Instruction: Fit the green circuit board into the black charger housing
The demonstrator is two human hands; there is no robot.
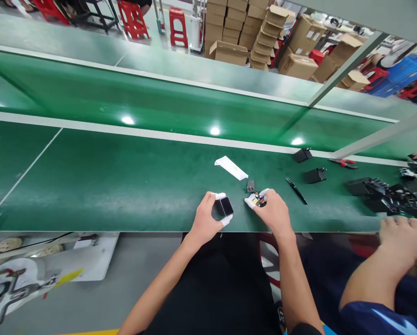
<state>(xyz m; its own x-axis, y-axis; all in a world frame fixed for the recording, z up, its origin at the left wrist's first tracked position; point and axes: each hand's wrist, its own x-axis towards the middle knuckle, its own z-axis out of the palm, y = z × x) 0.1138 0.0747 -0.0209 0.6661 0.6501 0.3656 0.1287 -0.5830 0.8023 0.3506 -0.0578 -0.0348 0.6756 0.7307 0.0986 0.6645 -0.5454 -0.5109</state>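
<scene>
My left hand [208, 217] grips a small black box-shaped casing [225, 205] between thumb and fingers, just above the green belt [107, 186]. White finger cots cover the fingertips of both hands. My right hand [272, 210] pinches a small circuit part [258, 200] with yellow and dark components, resting on the belt. A small grey piece [251, 186] lies just beyond the right fingertips. The two hands are a short gap apart near the belt's front edge.
A white paper strip [231, 167], a black pen [297, 190], two black casings [315, 175], red pliers [344, 163] and a pile of black parts [386, 193] lie on the belt. A neighbouring person's hand [402, 237] rests at the right. Cardboard boxes [250, 32] stand behind.
</scene>
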